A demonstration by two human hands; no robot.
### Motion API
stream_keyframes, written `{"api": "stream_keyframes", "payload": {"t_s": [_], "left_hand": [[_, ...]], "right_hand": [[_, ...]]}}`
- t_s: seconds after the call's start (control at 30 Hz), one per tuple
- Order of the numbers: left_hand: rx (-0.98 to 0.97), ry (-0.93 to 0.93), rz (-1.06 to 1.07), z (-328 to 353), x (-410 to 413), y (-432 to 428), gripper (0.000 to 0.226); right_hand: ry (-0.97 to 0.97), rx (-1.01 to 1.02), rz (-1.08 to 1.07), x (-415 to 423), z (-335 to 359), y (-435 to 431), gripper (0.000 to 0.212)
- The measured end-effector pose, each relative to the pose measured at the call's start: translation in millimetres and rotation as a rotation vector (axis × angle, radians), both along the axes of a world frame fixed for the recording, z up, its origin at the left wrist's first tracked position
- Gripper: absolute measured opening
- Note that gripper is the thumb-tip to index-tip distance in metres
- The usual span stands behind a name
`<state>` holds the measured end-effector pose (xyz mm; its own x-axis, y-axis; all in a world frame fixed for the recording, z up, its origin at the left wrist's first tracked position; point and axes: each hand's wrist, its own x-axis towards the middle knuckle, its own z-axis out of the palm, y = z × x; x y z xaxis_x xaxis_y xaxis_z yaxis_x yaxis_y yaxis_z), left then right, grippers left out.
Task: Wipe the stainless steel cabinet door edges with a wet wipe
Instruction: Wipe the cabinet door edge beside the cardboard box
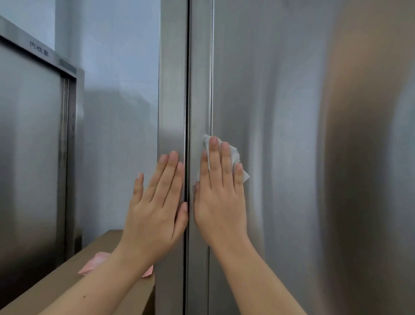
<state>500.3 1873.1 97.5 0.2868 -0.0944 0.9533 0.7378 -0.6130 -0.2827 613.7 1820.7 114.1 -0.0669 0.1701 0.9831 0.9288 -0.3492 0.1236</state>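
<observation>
A tall stainless steel cabinet door (pixel 298 113) fills the right of the view, with a raised vertical edge strip (pixel 200 73) beside a dark seam. My right hand (pixel 220 193) lies flat with straight fingers, pressing a white wet wipe (pixel 235 156) against the door just right of that edge strip. The wipe shows above and to the right of the fingers. My left hand (pixel 157 202) rests flat on the steel frame panel (pixel 172 84) left of the seam, its thumb touching the seam.
A brown cardboard box (pixel 60 282) stands below left, with a pink packet (pixel 95 263) on it, partly hidden by my left forearm. Another steel cabinet (pixel 23 149) with a dark-framed door is at far left. A pale wall (pixel 114 82) lies between.
</observation>
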Motion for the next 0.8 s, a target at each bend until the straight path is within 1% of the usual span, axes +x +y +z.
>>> {"api": "stream_keyframes", "payload": {"t_s": [0.33,0.5,0.67,0.8], "left_hand": [[-0.036,-0.002,-0.078,-23.2,0.5,-3.5,0.058],[-0.056,-0.034,-0.132,-50.6,3.2,-2.1,0.057],[-0.096,0.0,-0.169,-82.5,2.9,1.0,0.058],[-0.135,0.01,-0.215,-101.7,2.1,1.4,0.058]], "right_hand": [[-0.004,-0.013,-0.001,-0.7,-47.1,-4.1,0.051],[-0.014,-0.033,0.021,1.2,-76.8,-4.0,0.05],[0.013,-0.059,0.035,0.9,-104.6,-3.5,0.051],[0.073,-0.091,0.073,0.1,-131.8,-2.3,0.051]]}}
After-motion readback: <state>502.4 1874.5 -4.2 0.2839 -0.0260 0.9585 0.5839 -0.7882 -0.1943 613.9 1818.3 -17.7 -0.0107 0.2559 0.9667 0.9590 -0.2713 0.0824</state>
